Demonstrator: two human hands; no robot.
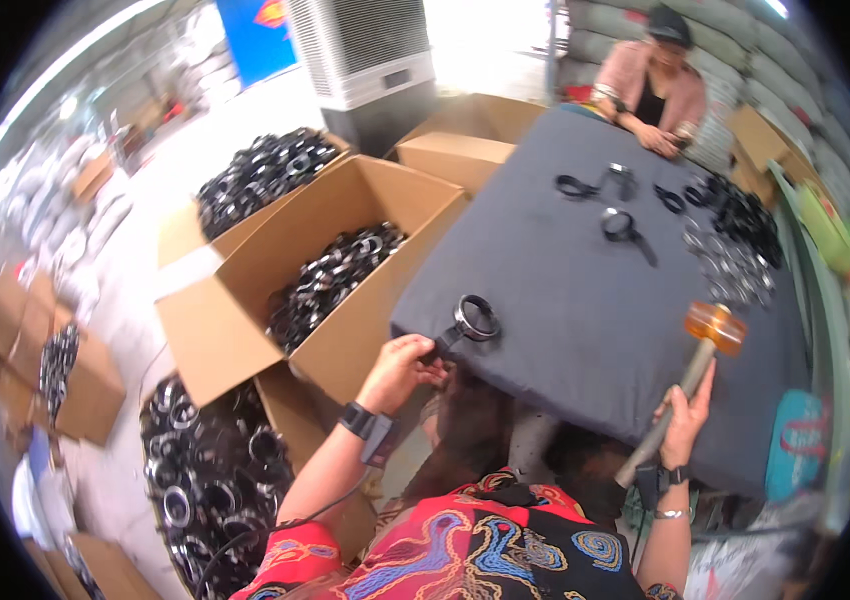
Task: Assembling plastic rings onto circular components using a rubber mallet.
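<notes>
Seen from above, a person's two hands work well apart at the near side of a table [525, 240] covered in dark grey cloth. The left hand [403, 375] is at the near left corner, its thumb and fingers pinched on the handle of a black ring-headed part [453, 336]. The ring end points to the far right, over the cloth; whether it rests there I cannot tell. The right hand [686, 410], at the near right, is wrapped around the pale handle of a mallet [697, 367]. Its amber-coloured head is uppermost, tilted toward the far right (each wrist wears a dark band).

Farther across the cloth lie a few loose ring parts [618, 226], spaced apart. To the far right, a heap of black pieces [745, 220] sits beside a spread of shiny metal rings [730, 262].

Left of the table stands an open cardboard box [385, 325], partly filled with black-and-silver parts [335, 280]. Another pile of rings [265, 180] rises beyond it, and a large heap [210, 490] lies nearer, by the person's left arm. At the table's far end, a co-worker [680, 90] in a pink top and dark cap has hands close together at the edge. Stacked sacks [730, 40] line the wall behind.
</notes>
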